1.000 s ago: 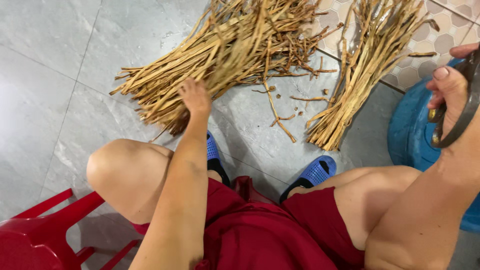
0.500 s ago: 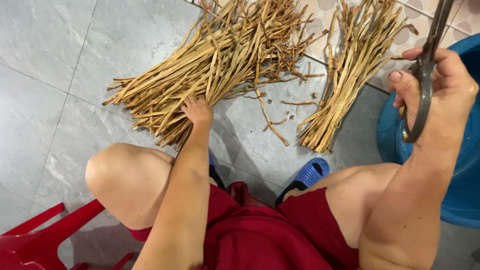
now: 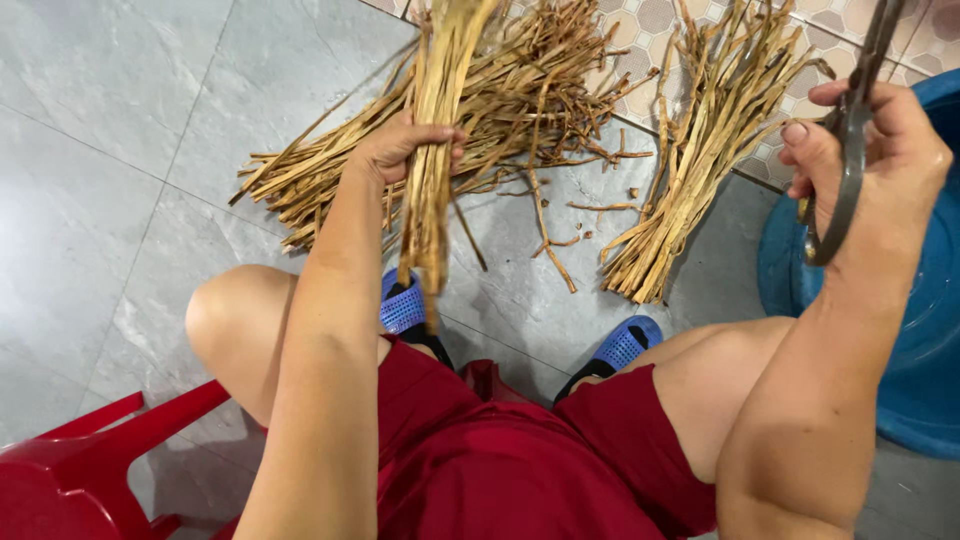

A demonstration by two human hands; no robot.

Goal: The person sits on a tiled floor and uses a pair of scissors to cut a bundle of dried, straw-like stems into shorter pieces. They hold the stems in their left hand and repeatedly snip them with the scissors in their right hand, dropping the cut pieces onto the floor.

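Left hand (image 3: 400,150) is wrapped tight around a small bundle of dried stalks (image 3: 435,140), holding it upright above the floor so the loose lower ends hang down over the knees, within reach of the other hand. Right hand (image 3: 865,150) is closed around the handles of dark metal shears (image 3: 850,130), raised off to the side, blades pointing up and away from the bundle. The big pile of stalks (image 3: 530,100) lies on the grey floor tiles (image 3: 110,150) straight ahead, with a second smaller pile (image 3: 690,160) just to its right, next to a blue tub (image 3: 920,330).
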